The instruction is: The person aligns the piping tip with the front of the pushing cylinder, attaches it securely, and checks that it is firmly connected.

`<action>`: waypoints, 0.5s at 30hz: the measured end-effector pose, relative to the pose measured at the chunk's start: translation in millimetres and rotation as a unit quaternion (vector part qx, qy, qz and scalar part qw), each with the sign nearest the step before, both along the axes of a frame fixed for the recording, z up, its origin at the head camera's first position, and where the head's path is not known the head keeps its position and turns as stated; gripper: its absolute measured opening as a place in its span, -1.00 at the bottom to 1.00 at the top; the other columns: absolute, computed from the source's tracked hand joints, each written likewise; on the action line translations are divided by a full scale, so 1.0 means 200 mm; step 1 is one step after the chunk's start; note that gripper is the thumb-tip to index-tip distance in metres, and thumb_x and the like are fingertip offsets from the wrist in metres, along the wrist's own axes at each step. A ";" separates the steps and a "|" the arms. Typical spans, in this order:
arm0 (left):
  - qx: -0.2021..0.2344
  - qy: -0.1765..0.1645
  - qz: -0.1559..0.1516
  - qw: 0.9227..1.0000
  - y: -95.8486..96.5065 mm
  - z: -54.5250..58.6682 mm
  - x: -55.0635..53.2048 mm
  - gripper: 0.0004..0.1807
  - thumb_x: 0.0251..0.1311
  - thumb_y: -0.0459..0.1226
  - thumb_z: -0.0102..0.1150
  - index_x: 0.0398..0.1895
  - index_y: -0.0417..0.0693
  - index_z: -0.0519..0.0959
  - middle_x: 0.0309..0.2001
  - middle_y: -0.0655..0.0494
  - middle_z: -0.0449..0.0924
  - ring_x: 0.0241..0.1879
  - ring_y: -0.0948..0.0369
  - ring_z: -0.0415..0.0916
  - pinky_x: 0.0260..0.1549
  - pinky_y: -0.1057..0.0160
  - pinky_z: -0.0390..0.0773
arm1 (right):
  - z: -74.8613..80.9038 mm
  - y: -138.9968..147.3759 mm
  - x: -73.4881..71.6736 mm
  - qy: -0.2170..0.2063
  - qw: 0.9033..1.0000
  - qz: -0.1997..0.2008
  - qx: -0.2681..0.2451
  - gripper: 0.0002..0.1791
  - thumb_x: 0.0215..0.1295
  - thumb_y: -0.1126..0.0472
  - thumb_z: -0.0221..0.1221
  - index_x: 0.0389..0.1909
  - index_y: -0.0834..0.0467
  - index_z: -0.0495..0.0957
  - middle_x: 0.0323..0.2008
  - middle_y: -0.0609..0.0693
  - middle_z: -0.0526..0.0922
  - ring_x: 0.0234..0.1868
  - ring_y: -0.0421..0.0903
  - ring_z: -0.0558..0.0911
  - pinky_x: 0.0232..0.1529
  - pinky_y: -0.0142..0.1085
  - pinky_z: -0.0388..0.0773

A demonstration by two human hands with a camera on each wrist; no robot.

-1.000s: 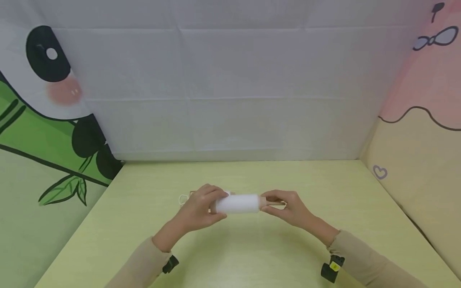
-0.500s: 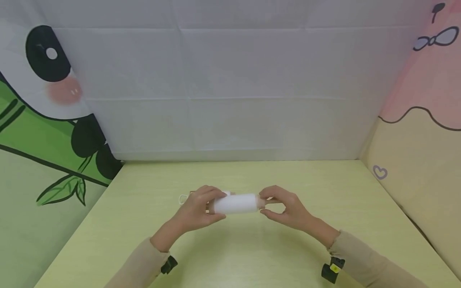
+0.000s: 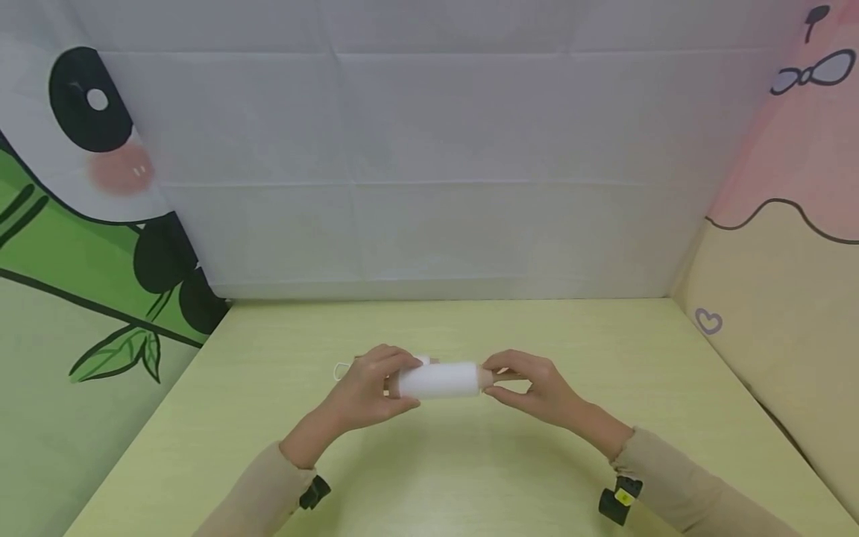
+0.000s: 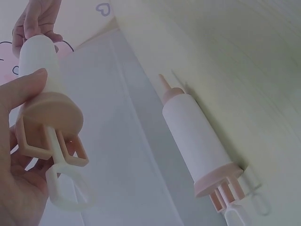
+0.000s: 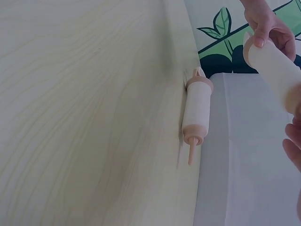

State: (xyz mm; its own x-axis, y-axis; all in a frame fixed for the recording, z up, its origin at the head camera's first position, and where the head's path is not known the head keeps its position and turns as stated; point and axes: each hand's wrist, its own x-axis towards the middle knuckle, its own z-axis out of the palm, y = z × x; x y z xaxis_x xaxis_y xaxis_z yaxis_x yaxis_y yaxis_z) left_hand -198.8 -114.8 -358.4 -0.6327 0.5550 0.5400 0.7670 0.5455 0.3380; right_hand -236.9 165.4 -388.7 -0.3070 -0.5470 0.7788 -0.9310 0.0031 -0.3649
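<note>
My left hand (image 3: 376, 388) grips the rear of a large syringe (image 3: 439, 380), thumb and fingers around its white barrel. In the left wrist view, this syringe (image 4: 40, 59) has a beige end cap with two square finger loops and a white plunger ring. My right hand (image 3: 537, 384) pinches the beige cap at the nozzle end, and the thin nozzle points right between thumb and fingers. The syringe is held roughly level above the table. A second, matching syringe (image 4: 195, 134) lies on the table behind it; the left hand and held syringe mostly hide it in the head view.
The pale wood-grain table (image 3: 429, 470) runs back to a white fabric wall (image 3: 429, 186). Printed panels stand at the left (image 3: 101, 298) and right (image 3: 778, 298). The second syringe's nozzle (image 5: 191, 153) sticks out along the table.
The held syringe has shifted very slightly left. My right hand's fingers spread a little at the cap, then close on it again. The second syringe stays put.
</note>
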 end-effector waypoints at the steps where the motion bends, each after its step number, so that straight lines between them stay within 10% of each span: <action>1: 0.001 0.001 -0.001 1.000 0.00 0.00 0.00 -0.54 -0.31 -0.33 0.48 -0.22 -0.14 0.56 -0.23 0.06 0.56 -0.30 0.19 0.44 -0.57 0.46 0.44 | 0.02 0.00 0.01 0.001 1.000 -0.001 0.003 -0.52 -0.29 0.56 0.36 -0.22 0.35 0.48 -0.27 0.19 0.57 -0.29 0.00 0.60 -0.39 -0.26 0.61; 15: -0.003 0.007 -0.002 1.000 -0.02 -0.02 -0.03 -0.55 -0.30 -0.31 0.48 -0.22 -0.12 0.57 -0.22 0.07 0.56 -0.29 0.20 0.45 -0.54 0.43 0.46 | 0.12 -0.02 0.09 0.018 1.000 -0.007 0.003 -0.51 -0.36 0.65 0.31 -0.25 0.43 0.45 -0.27 0.26 0.50 -0.29 0.10 0.57 -0.38 -0.22 0.61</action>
State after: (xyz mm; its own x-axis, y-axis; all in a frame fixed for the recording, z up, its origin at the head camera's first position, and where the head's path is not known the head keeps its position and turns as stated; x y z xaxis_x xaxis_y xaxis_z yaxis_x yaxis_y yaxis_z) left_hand -205.2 -118.5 -362.4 -0.6233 0.5610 0.5447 0.7735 0.5447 0.3241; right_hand -219.7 160.6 -365.2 -0.2867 -0.5477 0.7860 -0.9433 0.0181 -0.3315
